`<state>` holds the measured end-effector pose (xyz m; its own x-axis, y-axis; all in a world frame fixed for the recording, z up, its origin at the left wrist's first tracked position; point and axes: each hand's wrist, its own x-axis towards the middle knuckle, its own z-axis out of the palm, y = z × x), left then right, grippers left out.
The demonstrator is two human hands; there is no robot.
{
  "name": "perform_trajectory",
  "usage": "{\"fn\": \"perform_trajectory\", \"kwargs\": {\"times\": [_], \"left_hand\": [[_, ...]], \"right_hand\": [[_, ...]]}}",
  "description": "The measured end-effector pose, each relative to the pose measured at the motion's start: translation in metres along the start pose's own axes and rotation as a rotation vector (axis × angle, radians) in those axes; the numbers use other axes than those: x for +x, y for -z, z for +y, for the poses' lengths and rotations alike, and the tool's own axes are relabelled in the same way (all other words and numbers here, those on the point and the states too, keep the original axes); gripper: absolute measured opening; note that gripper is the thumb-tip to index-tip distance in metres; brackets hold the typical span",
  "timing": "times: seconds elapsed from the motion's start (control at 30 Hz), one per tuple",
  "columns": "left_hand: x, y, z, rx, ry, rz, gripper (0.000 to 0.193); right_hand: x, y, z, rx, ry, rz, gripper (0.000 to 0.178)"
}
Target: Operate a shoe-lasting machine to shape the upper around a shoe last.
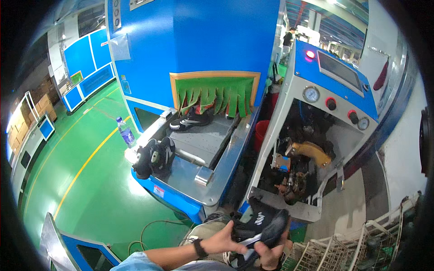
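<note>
Low at the front, I hold a black shoe [267,222] with a white mark on its side. My left hand [225,240], a dark band at its wrist, grips the shoe's left side with the thumb stretched across it. Around its lower right end closes my right hand [270,255], thumb on top; its other fingers are partly hidden. Another black shoe with a white stripe [192,120] lies on the grey conveyor belt [203,140] by a green fringed curtain [212,92]. A pair of black shoes [156,157] rests on the machine's near left corner.
A water bottle [126,133] stands behind the pair. To the right is a machine with gauges, a screen and a lit red lamp [310,54]; its open bay holds a yellow-brown part [312,152]. Wire racks [357,241] fill the lower right. A cable [143,235] lies on the green floor.
</note>
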<state>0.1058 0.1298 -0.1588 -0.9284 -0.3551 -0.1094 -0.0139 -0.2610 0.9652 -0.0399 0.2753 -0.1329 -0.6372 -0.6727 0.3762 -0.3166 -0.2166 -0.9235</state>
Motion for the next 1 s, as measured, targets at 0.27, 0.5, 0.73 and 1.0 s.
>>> {"fn": "perform_trajectory", "kwargs": {"times": [0.27,0.5,0.73,1.0], "left_hand": [[0.023,-0.057,-0.032,0.186,0.007,0.306,0.085],[0.030,-0.044,-0.034,1.046,-0.128,0.093,0.025],[0.064,-0.030,0.042,-0.286,-0.156,0.145,0.044],[0.042,0.037,-0.016,0.667,0.137,-0.122,0.025]], "right_hand": [[-0.059,0.007,0.027,-0.004,-0.094,0.271,0.116],[-0.018,0.040,0.009,-0.718,0.212,-0.039,0.101],[0.062,0.075,-0.045,1.154,-0.416,0.338,0.084],[0.206,0.104,-0.113,-0.328,-0.253,-0.008,0.085]]}}
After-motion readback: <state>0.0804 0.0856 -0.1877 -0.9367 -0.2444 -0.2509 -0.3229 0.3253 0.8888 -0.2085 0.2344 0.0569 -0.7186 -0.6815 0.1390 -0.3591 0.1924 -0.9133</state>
